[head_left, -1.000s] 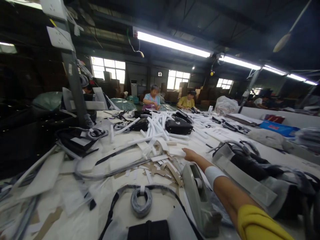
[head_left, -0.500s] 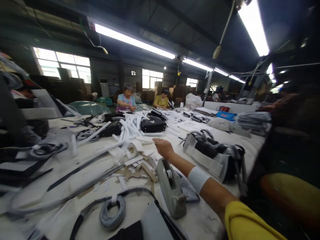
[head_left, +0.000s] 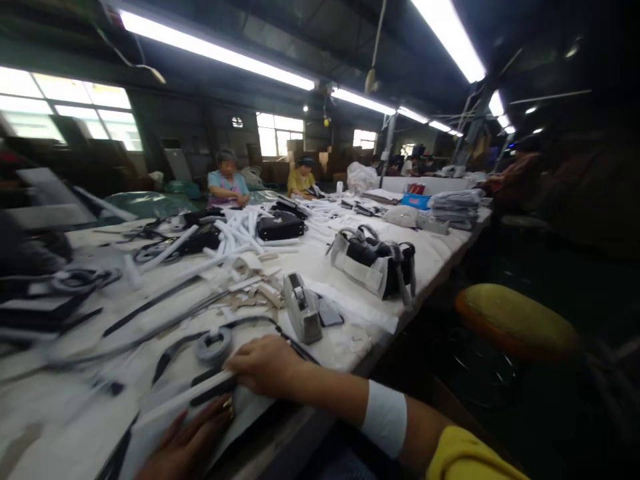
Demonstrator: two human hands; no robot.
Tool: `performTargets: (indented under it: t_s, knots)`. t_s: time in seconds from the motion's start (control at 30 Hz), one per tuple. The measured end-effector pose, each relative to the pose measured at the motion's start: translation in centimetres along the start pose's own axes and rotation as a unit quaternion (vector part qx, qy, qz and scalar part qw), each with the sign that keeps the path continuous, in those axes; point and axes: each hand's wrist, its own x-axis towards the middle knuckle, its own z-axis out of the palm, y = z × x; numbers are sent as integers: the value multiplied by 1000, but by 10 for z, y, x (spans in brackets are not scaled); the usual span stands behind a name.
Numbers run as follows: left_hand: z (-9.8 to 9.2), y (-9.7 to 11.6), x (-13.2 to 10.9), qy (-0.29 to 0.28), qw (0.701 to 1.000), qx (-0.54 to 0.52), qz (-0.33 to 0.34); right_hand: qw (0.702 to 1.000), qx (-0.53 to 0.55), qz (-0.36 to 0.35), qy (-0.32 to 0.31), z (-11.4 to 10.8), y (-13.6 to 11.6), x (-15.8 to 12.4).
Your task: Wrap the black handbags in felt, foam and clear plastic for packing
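My right hand (head_left: 265, 365) rests near the table's front edge, its fingers curled over the end of a long white strip (head_left: 183, 399) that runs off to the lower left. A white band wraps that forearm above a yellow sleeve. My left hand (head_left: 193, 440), with a ring on one finger, lies flat and spread on a white sheet (head_left: 75, 440) at the bottom left, just under the strip. A coiled grey strap (head_left: 214, 345) sits just beyond my right hand.
A grey tape dispenser (head_left: 301, 313) stands behind my right hand. Beyond lie cardboard scraps, white tubes (head_left: 235, 237), black straps and black bags (head_left: 280, 225), one half-wrapped (head_left: 375, 260). A yellow stool (head_left: 515, 323) stands right of the table edge. Two people (head_left: 227, 187) sit at the far end.
My right hand has drawn back from the scraps in the table's middle to the front edge and closed on the white strip. My left hand has come into view. The view has swung right.
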Motion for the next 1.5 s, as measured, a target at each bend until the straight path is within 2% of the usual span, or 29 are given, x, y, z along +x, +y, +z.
performTargets:
  t_s: [0.07,0.17,0.27,0.33,0.43,0.57,0.87,0.97,1.07,1.2,1.23,1.3,1.4,1.5]
  knots:
    - [-11,6,-1,-40,999,0,-9,998,66,-2,-14,5,4,-7]
    - [-21,16,6,-72,993,-56,-73,991,132,12,31,3,3,-12]
    - [-22,24,12,-76,989,-65,-107,990,120,0,74,4,-8,-15]
    - [-21,29,12,-67,988,-64,-125,992,95,-27,73,13,-18,-18]
    - [-20,33,9,-57,985,-62,-148,995,78,-41,49,38,-26,-24]
    - [-23,35,7,-49,985,-61,-153,996,84,-9,17,64,-25,-39]
    - [-19,39,-7,-17,989,-83,-124,995,55,-43,-75,66,-18,-48]
    - [-25,42,-14,13,992,-91,-89,995,48,-50,-72,69,-16,-50]
    - [-41,51,-16,83,993,-81,-39,995,51,-57,-63,72,-14,-53]
    - [-63,66,-1,161,986,-34,-12,995,67,-58,-54,72,-15,-53]
    - [-65,68,6,155,988,-15,-21,994,73,-56,-53,71,-16,-52]
    - [-62,68,19,96,994,20,-42,994,88,-50,-48,69,-19,-52]
    - [-44,61,28,-13,998,32,-60,992,113,-34,-35,65,-24,-51]
    - [-23,55,21,-53,996,15,-68,988,152,-6,0,62,-26,-51]
